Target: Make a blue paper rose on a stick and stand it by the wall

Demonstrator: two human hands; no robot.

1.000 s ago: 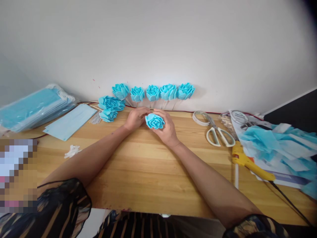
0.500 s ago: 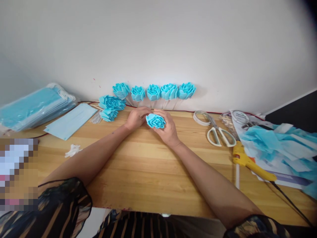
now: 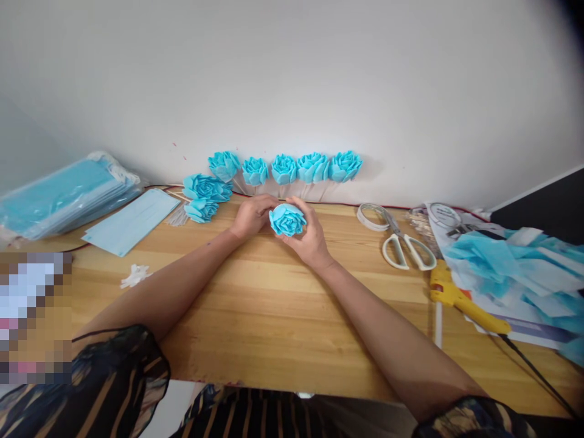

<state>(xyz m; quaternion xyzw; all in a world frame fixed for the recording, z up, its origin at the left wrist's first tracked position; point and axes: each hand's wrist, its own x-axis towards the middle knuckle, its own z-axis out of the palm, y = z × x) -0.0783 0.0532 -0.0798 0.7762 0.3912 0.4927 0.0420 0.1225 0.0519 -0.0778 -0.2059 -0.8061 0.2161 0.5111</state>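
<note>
A light-blue artificial flower (image 3: 287, 220) with layered petals faces up toward me, above the middle of the table. My right hand (image 3: 314, 236) is curved around its right side, with the thumb below and the fingers behind. Close to the flower's left side, my left hand (image 3: 253, 216) is closed with its fingers curled. Its fingertips and whatever they grip are hidden behind the petals, as is the flower's stem.
Finished blue flowers (image 3: 283, 169) lean along the wall. Bagged blue face masks (image 3: 64, 194), loose flat sheets (image 3: 132, 222) and white scraps (image 3: 135, 275) lie left. Tape (image 3: 371, 218), scissors (image 3: 406, 249), a yellow glue gun (image 3: 469, 307) and blue fabric strips (image 3: 511, 261) lie right.
The flower in my hands has tilted slightly, so more of its broad outer petals show at the top. My hands have stayed nearly in place.
</note>
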